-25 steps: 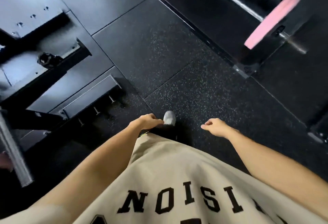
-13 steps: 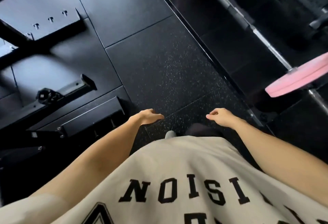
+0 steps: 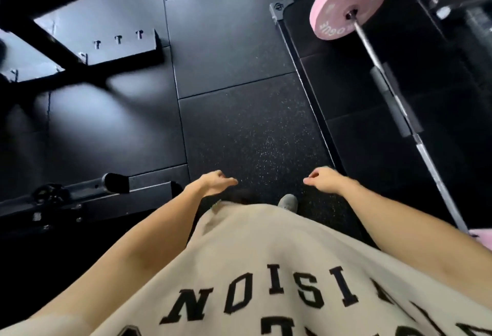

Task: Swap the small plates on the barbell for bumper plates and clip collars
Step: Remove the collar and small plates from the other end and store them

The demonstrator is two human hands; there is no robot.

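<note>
A steel barbell [image 3: 415,133] lies on the dark platform at the right and runs from the upper right down to the right edge. A small pink plate [image 3: 346,3] marked ROGUE sits on its far end. A sliver of a second pink plate [image 3: 480,237] shows at the right edge on the near end. My left hand [image 3: 213,184] and my right hand [image 3: 323,182] hang in front of my beige shirt above the speckled floor. Both hold nothing, with loosely curled fingers. No bumper plates or collars are in view.
A black rack base [image 3: 80,197] with a bolted foot lies at the left. Another black frame with a bolted plate [image 3: 119,48] lies at the upper left. The platform's metal edge [image 3: 306,91] runs diagonally beside the barbell. My grey shoe [image 3: 288,201] shows below my hands.
The view has swung, so the barbell now runs along the right side and the far pink plate shows its face. My hands stay in front of me, holding nothing.
</note>
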